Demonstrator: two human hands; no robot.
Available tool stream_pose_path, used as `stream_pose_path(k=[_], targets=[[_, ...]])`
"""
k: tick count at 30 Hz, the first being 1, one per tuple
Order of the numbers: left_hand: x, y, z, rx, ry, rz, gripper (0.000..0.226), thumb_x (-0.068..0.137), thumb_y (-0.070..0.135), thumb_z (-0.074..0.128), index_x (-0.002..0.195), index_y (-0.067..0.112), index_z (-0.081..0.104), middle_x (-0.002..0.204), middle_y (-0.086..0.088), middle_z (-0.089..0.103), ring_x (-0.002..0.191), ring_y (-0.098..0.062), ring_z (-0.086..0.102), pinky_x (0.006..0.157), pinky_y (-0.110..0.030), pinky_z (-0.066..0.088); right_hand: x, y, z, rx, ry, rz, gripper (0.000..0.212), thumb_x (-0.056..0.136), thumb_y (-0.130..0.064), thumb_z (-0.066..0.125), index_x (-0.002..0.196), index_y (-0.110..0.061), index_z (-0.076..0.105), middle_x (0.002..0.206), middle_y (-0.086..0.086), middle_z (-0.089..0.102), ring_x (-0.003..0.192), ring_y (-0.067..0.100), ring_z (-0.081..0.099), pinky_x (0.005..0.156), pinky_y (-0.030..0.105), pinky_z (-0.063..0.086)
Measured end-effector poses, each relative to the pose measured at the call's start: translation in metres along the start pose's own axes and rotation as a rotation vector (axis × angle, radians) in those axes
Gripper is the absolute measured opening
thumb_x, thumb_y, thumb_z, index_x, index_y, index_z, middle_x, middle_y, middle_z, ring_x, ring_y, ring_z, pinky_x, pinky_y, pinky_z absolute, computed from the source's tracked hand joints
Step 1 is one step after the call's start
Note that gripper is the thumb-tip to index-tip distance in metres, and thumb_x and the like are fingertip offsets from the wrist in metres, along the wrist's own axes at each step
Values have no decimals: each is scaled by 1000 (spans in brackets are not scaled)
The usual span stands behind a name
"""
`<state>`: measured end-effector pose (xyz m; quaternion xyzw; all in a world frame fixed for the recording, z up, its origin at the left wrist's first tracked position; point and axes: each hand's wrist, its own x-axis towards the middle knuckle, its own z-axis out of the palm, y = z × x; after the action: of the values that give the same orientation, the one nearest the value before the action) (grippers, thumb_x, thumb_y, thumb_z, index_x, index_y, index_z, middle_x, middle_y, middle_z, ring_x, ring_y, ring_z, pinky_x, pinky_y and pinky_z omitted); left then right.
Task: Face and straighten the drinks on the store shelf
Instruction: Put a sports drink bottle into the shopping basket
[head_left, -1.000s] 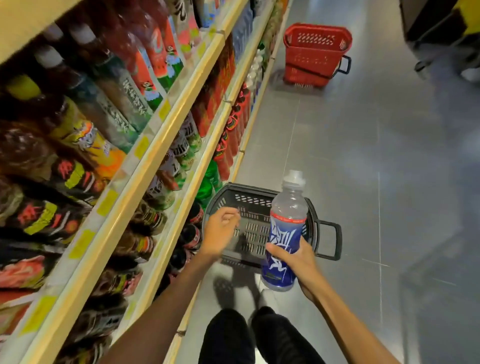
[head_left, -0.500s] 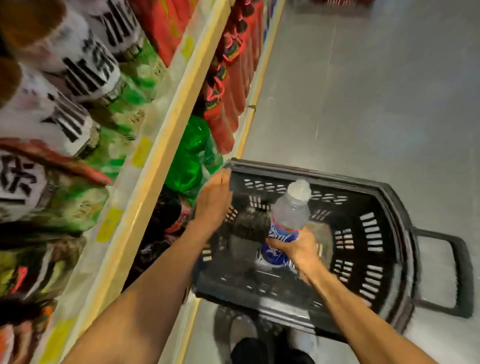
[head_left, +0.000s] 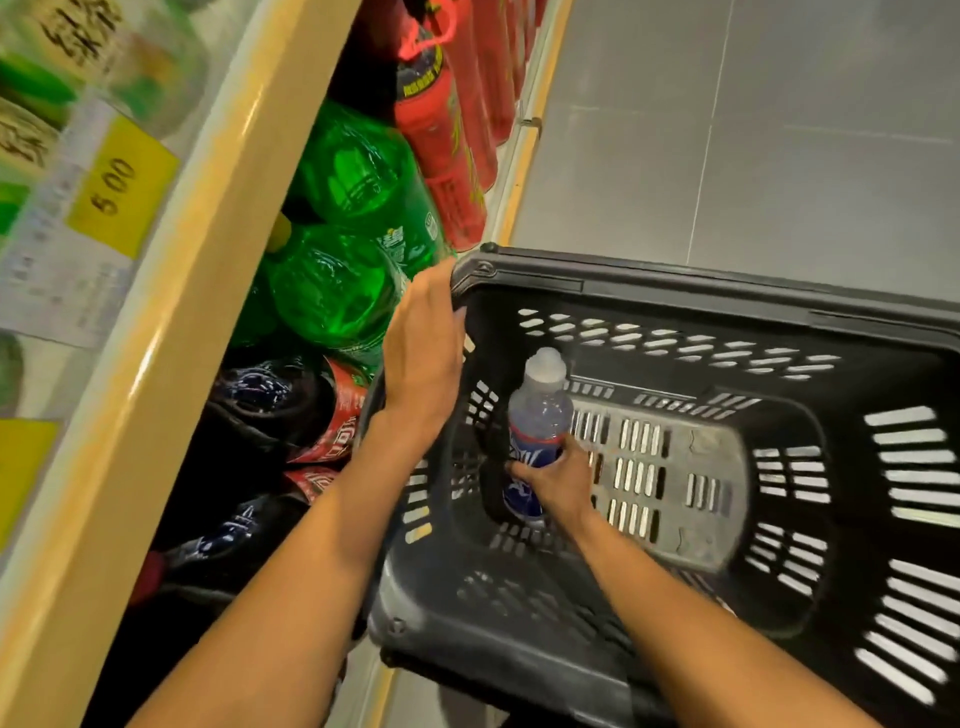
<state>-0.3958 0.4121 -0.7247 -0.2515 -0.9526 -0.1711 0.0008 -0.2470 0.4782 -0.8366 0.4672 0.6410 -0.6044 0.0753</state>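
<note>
Grips the basket (head_left: 675, 293) rim from above with the left hand (head_left: 423, 353); wraps the right hand (head_left: 558, 480) round the bottle (head_left: 540, 415); reaches both bare forearms forward and down.

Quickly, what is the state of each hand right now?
Left hand: grips the rim of the black plastic basket.
Right hand: holds the clear plastic bottle with blue label inside the basket.

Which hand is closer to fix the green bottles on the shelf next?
Left, probably. The left hand grips the basket rim right beside the green bottles, on the shelf side. The right hand is down inside the basket, wrapped round the blue-label bottle, so it is busy and farther off.
</note>
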Motion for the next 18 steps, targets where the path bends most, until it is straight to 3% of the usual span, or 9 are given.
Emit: stream_pose_path(k=[4,9,14,18], targets=[[-1,-3,-5,-79,-4,6,45,96,10,54,138,2,42,134,-16,51,124,-30,48,102,-36,39,8,11,18,-42,-29,117,58,68,0,81,121,-2,56,116,10,63,96,13,54,86,20,40],[-2,-8,-8,-53,-34,24,47,95,7,54,140,0,40,135,-18,50,126,-30,48,103,-37,40,10,24,28,-92,-83,217,50,78,-3,74,124,0,54,118,16,63,107,28,61,92,32,48],[-6,1,-24,2,-101,30,49,91,-4,54,139,-1,42,133,-18,53,123,-30,51,101,-36,42,-7,0,15,-128,-244,268,52,87,-10,67,135,-2,48,130,13,59,117,28,57,105,38,41],[-15,17,-62,-86,-192,-119,41,95,2,49,135,3,46,131,-15,54,120,-30,51,98,-37,40,-56,-37,-18,-122,-276,279,46,90,-9,62,134,-2,48,130,15,58,115,30,57,102,40,44]])
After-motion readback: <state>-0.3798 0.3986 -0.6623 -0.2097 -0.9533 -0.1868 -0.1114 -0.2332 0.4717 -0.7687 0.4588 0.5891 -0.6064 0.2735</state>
